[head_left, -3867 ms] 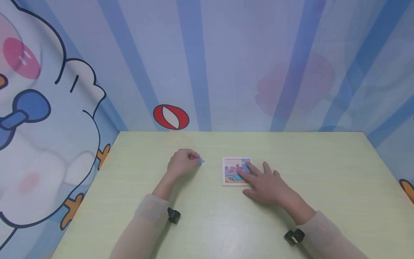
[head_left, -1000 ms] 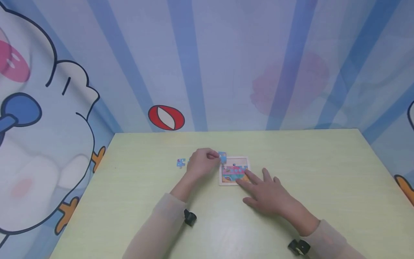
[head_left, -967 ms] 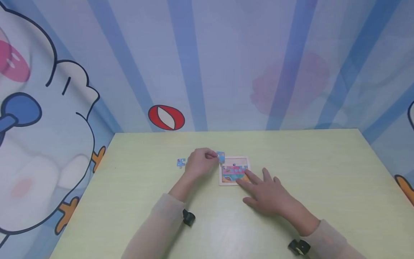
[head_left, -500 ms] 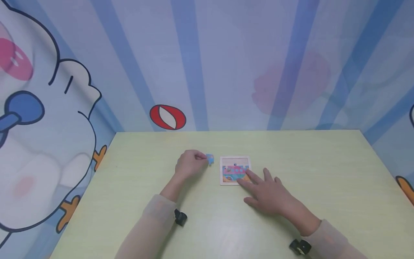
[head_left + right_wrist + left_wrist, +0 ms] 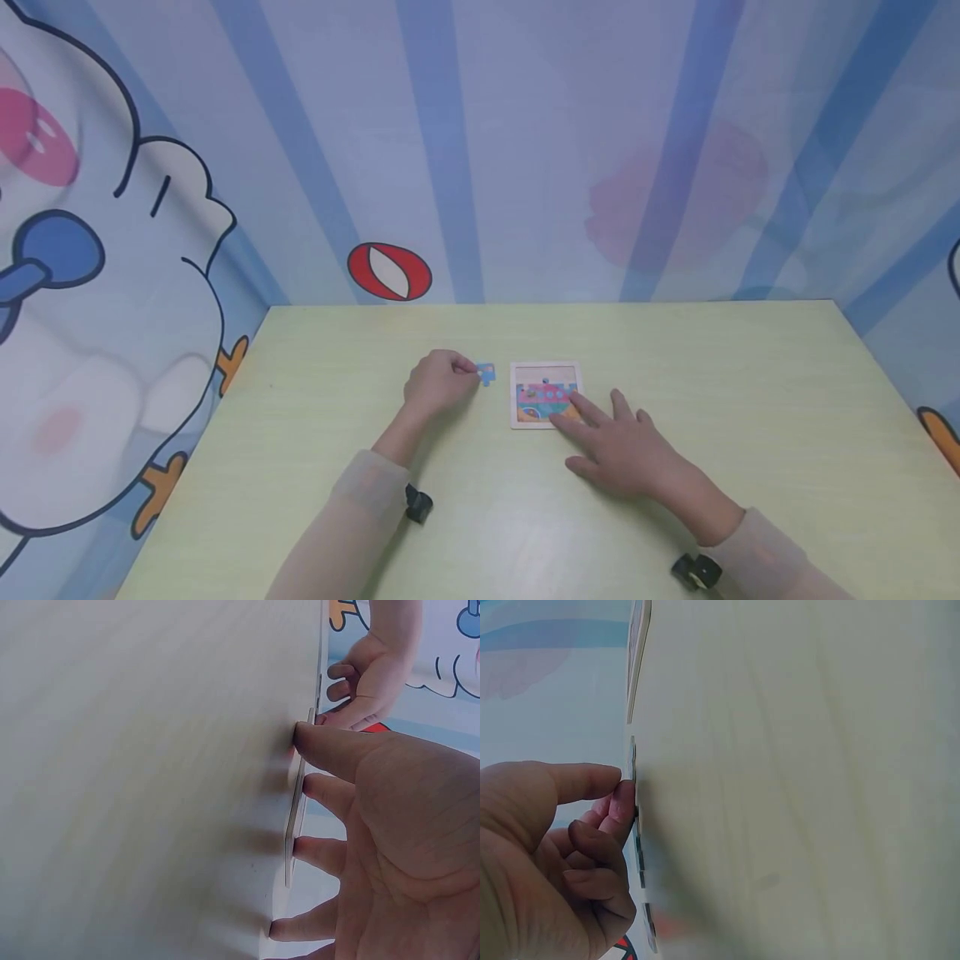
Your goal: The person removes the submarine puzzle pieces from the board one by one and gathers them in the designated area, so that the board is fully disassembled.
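In the head view my left hand [image 5: 441, 383] pinches a blue jigsaw piece [image 5: 487, 374] by its left side, low over the table and just left of the puzzle tray. Its thumb and forefinger meet at the edge-on piece [image 5: 634, 754] in the left wrist view. The square puzzle tray [image 5: 514, 398] has a pale rim; pink, teal and orange pieces fill its lower part, and its top strip shows bare backing. My right hand [image 5: 626, 446] lies spread, with fingertips on the tray's lower right and the thumb on the table.
More jigsaw pieces [image 5: 649, 926] lie edge-on beside the left hand in the left wrist view; the hand hides them from the head camera. The pale table [image 5: 480, 533] ends at a printed cloth backdrop [image 5: 525, 167].
My left hand has drawn the blue jigsaw piece left, away from the tray's upper left corner, and the piece has turned slightly and come lower. The right hand stays on the tray.
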The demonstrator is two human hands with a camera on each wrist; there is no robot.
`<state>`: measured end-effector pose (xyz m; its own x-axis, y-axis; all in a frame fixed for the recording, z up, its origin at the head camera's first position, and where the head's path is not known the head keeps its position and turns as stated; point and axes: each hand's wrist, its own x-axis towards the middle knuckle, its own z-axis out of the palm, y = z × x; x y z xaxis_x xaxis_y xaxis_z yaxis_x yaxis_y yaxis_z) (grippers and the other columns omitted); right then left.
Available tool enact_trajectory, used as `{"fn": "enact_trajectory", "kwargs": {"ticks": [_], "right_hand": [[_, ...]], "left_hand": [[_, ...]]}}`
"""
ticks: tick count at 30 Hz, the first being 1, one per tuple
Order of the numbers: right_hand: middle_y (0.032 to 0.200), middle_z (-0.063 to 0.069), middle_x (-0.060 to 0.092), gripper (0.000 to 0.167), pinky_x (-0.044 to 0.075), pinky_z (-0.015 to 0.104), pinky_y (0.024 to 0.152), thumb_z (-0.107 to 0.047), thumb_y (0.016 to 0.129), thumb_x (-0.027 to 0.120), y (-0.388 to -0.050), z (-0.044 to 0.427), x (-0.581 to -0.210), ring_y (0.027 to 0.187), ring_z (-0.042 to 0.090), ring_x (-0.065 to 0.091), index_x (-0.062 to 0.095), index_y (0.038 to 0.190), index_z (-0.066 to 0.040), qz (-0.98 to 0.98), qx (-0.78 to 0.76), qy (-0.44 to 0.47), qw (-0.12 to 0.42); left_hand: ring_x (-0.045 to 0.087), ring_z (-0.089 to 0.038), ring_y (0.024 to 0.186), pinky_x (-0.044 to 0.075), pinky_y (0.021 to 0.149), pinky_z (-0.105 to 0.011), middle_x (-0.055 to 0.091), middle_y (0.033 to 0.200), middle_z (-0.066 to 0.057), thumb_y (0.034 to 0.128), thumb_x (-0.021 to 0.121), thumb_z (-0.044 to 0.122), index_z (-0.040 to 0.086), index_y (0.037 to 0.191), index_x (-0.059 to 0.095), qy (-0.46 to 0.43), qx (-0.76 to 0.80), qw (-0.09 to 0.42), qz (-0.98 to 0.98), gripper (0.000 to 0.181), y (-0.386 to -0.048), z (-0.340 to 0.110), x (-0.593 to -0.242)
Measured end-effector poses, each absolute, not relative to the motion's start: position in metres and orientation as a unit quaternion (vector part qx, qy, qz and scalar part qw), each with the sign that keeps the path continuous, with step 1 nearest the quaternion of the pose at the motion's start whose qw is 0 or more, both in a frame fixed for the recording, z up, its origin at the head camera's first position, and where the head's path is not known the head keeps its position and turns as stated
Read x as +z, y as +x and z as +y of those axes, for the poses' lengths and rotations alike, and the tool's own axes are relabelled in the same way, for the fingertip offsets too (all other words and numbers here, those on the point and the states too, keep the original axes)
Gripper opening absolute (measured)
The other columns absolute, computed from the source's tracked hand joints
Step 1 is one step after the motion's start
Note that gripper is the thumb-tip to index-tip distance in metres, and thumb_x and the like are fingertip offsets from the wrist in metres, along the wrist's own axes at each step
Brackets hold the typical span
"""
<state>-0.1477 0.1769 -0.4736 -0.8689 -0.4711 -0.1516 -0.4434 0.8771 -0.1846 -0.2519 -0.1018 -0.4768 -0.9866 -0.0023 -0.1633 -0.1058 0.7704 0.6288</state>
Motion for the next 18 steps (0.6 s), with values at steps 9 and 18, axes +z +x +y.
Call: {"fn": "enact_trajectory", "kwargs": {"ticks": [9,18], "right_hand": [[0.168,0.012,0.029,0.063,0.034,0.08,0.099,-0.048,0.103,0.059,-0.148,0.177,-0.473,0.139,0.068,0.027,0.043,0.16,-0.027,0.964,-0.075,-0.236,0.094],[0.167,0.013,0.031,0.062,0.034,0.08,0.099,-0.047,0.102,0.06,-0.148,0.176,-0.469,0.138,0.069,0.027,0.044,0.159,-0.028,0.963,-0.083,-0.235,0.101]], "left_hand": [[0.066,-0.02,0.088,0.047,0.092,-0.049,0.072,0.089,0.003,0.0939,0.073,0.026,0.015,0.101,0.079,0.005,0.345,0.071,0.936,0.014,-0.251,-0.099,-0.477],[0.067,-0.017,0.089,0.055,0.085,-0.039,0.073,0.096,0.001,0.0962,0.073,0.023,0.013,0.106,0.079,0.069,0.366,0.088,0.924,0.015,-0.248,-0.091,-0.476]]}}
